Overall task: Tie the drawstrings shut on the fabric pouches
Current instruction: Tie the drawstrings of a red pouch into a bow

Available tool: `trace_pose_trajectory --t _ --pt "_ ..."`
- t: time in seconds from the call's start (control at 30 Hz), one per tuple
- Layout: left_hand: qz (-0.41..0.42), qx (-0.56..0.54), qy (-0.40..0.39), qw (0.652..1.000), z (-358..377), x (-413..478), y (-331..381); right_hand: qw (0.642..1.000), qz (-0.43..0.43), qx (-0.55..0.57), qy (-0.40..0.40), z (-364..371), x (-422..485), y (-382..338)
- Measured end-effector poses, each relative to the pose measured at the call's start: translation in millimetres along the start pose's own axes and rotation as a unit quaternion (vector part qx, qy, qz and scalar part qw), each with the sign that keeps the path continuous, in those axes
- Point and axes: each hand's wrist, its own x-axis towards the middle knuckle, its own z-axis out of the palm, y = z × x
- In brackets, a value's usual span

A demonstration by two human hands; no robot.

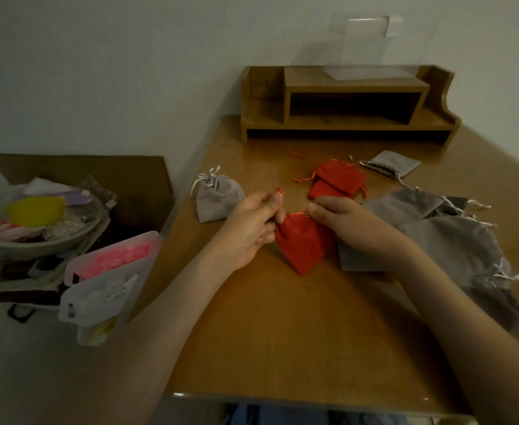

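Wooden table (282, 332); wooden desk shelf (313, 78) at its back edge. Left of the table: cardboard box (98, 170), bowl (37, 246) of oddments, translucent bin (154, 240) with pink contents.

Left hand (249, 230), right hand (342, 220), both curled

Exposure: dim, muted indoor light; colours dull, save the saturated red fabric pouch (302, 243).
Light source: not in frame; falls from above and ahead.
Glare: small bright glints on the near edge of the brown wooden table (282, 332); faint sheen on the clear plastic sheet (371, 41) against the wall.
Shadows: soft-edged; darkest inside the open slot of the brown wooden desk shelf (350, 84).
Focus: soft throughout; lower corners blurred.
Distortion: wide-angle; table edges splay outward.
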Motion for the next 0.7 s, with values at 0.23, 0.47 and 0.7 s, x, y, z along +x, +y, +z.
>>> trace_pose_trajectory --t 0.23,0.47,0.7 --pt "-0.014 0.002 0.013 1.000 0 1 -1 0.988 -0.041 0.148 0.021 11 -1 -5" --pt "-0.008 0.033 0.044 0.998 -1 4 -6 0.983 -0.078 0.166 -0.022 21 1 -1" --pt "-0.002 0.072 0.026 0.997 4 5 -8 0.983 -0.094 0.159 0.002 26 0 -1"
